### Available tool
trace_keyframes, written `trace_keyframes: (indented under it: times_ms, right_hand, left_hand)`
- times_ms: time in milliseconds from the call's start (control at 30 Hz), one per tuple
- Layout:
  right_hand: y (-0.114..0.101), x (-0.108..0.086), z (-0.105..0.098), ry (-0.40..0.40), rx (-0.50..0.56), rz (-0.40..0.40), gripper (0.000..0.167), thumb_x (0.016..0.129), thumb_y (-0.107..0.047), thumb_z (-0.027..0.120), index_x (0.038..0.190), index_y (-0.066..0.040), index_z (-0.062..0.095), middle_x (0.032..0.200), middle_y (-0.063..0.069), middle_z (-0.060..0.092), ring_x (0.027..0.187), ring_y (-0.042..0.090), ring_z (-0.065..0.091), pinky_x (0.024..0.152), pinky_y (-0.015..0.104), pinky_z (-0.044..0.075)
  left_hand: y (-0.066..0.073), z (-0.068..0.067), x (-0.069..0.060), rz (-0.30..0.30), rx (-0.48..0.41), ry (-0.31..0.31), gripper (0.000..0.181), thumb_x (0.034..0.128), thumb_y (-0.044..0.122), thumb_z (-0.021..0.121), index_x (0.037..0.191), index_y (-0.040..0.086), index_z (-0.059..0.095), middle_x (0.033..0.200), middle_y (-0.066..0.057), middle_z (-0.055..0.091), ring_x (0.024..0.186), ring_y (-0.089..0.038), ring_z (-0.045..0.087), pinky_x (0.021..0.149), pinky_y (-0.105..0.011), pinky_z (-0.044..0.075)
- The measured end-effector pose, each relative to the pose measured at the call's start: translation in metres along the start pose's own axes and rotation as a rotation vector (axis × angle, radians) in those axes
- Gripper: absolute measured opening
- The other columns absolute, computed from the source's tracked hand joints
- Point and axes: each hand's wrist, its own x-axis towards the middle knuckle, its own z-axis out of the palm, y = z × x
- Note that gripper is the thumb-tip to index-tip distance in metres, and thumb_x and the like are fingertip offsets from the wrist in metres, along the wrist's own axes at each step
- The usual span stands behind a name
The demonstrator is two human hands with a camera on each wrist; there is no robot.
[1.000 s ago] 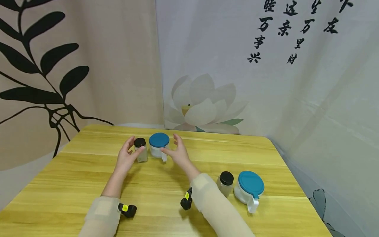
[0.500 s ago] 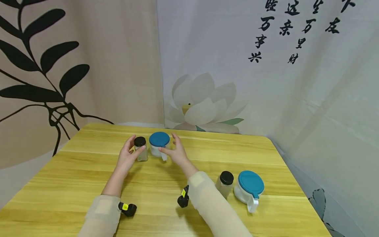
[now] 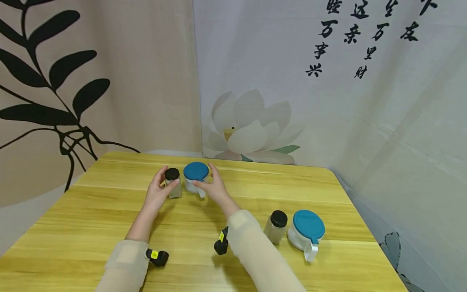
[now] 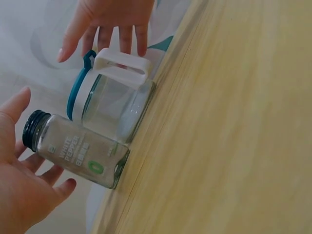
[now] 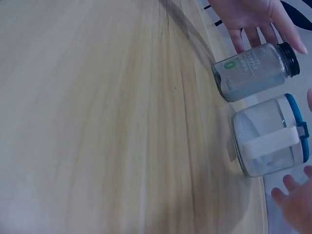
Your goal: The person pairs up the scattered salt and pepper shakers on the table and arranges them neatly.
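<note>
On the far part of the wooden table, a glass white pepper bottle (image 3: 175, 191) with a black cap stands upright. My left hand (image 3: 156, 194) is spread beside it, the thumb in front and the fingers behind; the left wrist view shows the thumb apart from the cap (image 4: 35, 130). Close to the bottle's right stands a clear glass jar (image 5: 265, 139) with a blue lid (image 3: 196, 171) and a white handle (image 4: 122, 67). My right hand (image 3: 218, 188) is at the jar's right side, fingers extended and thumb in front of it. Whether the right hand touches the jar, I cannot tell.
A second black-capped bottle (image 3: 276, 231) and another blue-lidded jar (image 3: 308, 227) with a white handle stand nearer on the right, beside my right sleeve (image 3: 255, 247). The table (image 3: 87, 227) ends at the back before a printed cloth (image 3: 251, 73).
My right hand has moved slightly left, closer to the blue-lidded jar, and its sleeve has shifted left with it. The left hand, the bottles and the jars stay in place.
</note>
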Motion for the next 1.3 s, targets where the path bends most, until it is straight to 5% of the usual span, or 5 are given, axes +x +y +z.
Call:
trace_keyframes:
  times_ms: [767,1300]
  right_hand:
    - [0.002,0.002,0.006,-0.044,-0.049,-0.009,0.078,0.092,-0.033,0.066,0.152,-0.010,0.023,0.154,0.011,0.024,0.138,0.031,0.027,0.108,0.049,0.028]
    - [0.010,0.002,0.010,0.009,-0.042,0.012,0.071,0.094,-0.036,0.062,0.152,-0.017,0.026,0.152,0.009,0.031,0.132,0.033,0.036,0.101,0.053,0.037]
  left_hand:
    - [0.001,0.001,-0.001,-0.016,0.008,-0.009,0.080,0.0918,0.030,0.066,0.153,0.009,0.020,0.152,-0.021,0.025,0.138,-0.037,0.022,0.109,-0.056,0.021]
    - [0.010,-0.001,-0.005,-0.034,-0.021,-0.024,0.078,0.0929,0.024,0.065,0.153,0.008,0.018,0.153,-0.022,0.023,0.139,-0.038,0.020,0.109,-0.056,0.020]
